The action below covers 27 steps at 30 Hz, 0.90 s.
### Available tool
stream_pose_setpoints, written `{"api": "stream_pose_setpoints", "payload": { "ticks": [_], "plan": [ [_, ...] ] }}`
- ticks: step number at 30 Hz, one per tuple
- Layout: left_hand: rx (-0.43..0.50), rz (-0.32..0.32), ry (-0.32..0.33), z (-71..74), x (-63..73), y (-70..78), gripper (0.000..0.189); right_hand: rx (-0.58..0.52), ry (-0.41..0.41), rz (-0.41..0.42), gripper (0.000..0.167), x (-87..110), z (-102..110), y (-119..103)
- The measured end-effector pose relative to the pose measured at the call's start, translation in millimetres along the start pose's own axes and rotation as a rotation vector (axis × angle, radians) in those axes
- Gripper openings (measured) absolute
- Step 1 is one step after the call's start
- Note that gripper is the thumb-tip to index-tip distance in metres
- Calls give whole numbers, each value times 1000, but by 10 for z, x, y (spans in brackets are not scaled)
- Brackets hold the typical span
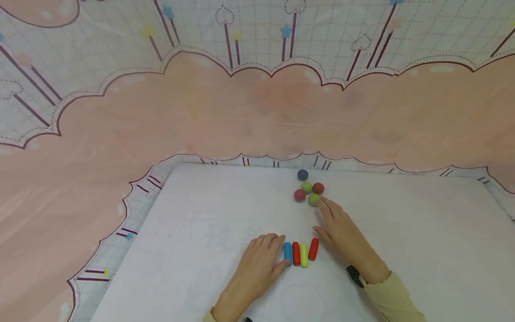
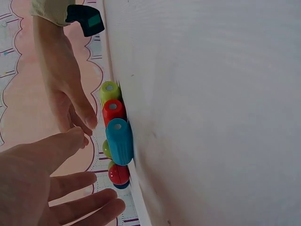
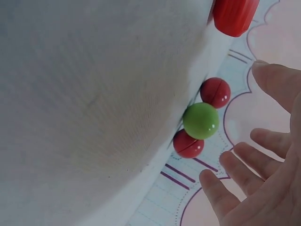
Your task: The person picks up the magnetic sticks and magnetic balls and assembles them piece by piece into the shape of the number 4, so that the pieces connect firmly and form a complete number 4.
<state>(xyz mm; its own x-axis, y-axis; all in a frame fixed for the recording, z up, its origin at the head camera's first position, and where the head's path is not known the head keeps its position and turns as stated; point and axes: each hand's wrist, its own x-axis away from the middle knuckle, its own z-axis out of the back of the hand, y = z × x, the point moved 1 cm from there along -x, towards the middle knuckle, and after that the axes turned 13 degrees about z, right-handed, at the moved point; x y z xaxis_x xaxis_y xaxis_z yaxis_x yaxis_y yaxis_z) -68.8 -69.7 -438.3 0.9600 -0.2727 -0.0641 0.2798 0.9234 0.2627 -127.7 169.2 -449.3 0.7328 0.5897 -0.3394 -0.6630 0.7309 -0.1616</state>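
My left hand [image 1: 259,264] lies beside the row of short plastic cylinders, its thumb and forefinger either side of the blue cylinder [image 1: 287,253]. A gap shows between those fingers and the blue cylinder [image 2: 119,141] in the left wrist view. Right of it stand a red cylinder [image 1: 296,253] and a yellow-green cylinder [image 1: 304,255]. Another red cylinder [image 1: 313,249] lies slightly tilted and apart. My right hand [image 1: 342,230] reaches forward with extended fingers, nearest the front green ball [image 1: 314,200]. In the right wrist view, the fingers hold nothing and this green ball [image 3: 201,121] sits beyond them.
Behind the front ball are a second green ball [image 1: 306,187], two red balls, one at the left [image 1: 299,195] and one at the right [image 1: 318,188], and a dark blue ball [image 1: 302,175] near the far edge. The white table [image 1: 225,201] stands against patterned cloth [image 1: 241,116].
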Motion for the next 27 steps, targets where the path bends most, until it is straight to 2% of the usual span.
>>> {"api": "stream_pose_setpoints", "payload": {
  "ticks": [15,20,27],
  "plan": [
    [5,39,-94,7,-57,41,60,-37,-30,-31,71,-144,-62,49],
    [1,33,-95,-5,-63,53,59,-48,-37,-23,70,-180,-101,78],
    [7,19,-79,-35,-80,55,56,-93,-80,-62,69,-234,-139,119]
  ]
}}
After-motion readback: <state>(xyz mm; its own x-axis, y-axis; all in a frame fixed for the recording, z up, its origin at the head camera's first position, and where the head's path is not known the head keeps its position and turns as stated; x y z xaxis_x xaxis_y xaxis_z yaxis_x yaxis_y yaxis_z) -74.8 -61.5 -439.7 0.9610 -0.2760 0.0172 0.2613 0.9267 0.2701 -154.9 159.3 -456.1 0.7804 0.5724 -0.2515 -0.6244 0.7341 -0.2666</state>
